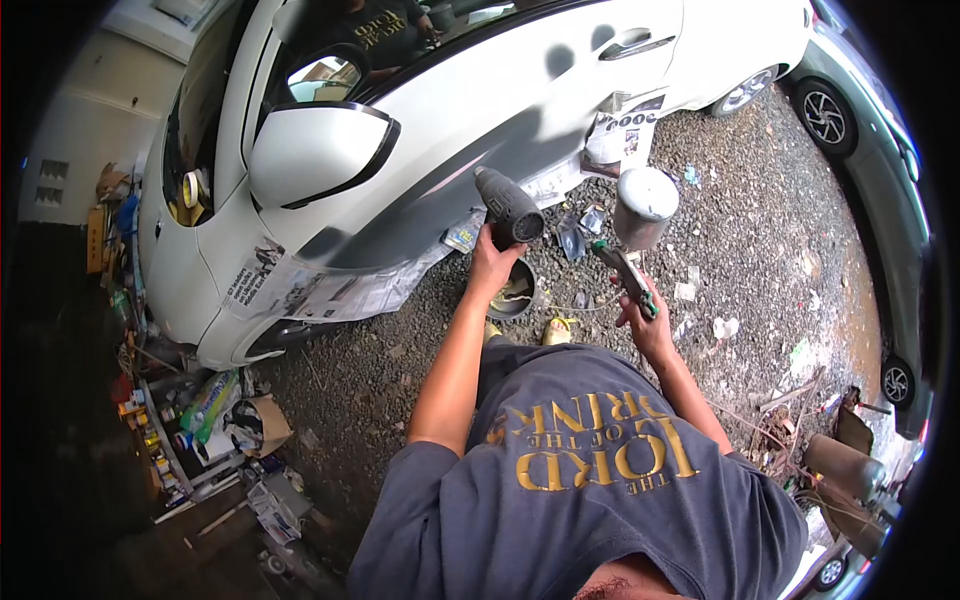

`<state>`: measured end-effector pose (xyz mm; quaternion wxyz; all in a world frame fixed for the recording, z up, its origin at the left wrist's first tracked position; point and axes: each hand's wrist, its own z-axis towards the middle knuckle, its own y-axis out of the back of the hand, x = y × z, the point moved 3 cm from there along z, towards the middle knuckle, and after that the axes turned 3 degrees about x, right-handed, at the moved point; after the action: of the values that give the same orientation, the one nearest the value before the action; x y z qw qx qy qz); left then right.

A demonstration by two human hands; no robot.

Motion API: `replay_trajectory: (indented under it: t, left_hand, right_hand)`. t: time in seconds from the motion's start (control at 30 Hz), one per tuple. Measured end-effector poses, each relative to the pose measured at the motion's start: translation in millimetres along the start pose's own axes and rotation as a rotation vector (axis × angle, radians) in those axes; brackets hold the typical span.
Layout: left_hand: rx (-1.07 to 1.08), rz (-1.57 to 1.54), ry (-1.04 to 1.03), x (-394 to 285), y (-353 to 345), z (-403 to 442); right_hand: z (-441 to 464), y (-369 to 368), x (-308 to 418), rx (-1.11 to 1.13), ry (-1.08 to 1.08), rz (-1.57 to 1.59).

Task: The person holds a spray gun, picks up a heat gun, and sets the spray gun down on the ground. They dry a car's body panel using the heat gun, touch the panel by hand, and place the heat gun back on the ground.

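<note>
Near the frame's centre, the left hand (491, 268) is gripping a heat gun (510, 208) in its fingers, while right of centre the right hand (652, 330) is grasping a spray gun (627, 272), likely top-heavy under its cup (645, 205), sensibly by the handle (648, 302).

Layout of the gravel ground (740, 230). Along its far edge stands a car (440, 110), its side mirror (318, 150) toward the left, with newspaper sheets (340, 298) along its lower side; along the right edge, a second car (888, 190). Before the person, the left hand (492, 265) holds a heat gun (512, 208) between body and car; to its right, the right hand (650, 325) holds a spray gun (630, 282), cup (645, 205) foremost. A bucket (530, 302) sits left of one foot (558, 332); at the near right corner, a tank (845, 467).
</note>
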<state>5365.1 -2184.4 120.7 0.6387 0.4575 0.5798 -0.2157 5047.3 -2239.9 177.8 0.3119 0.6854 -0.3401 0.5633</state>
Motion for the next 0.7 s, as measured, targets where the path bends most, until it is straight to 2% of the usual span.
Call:
replay_trajectory:
  t: [0.3,0.7]
  left_hand:
    - [-0.048,-0.191,0.048,9,21,-26]
    - [-0.191,-0.221,0.020,33,52,-58]
  right_hand:
    - [6,-10,2,0.063,0.005,-0.005]
    - [4,-21,5,0.104,0.016,-0.027]
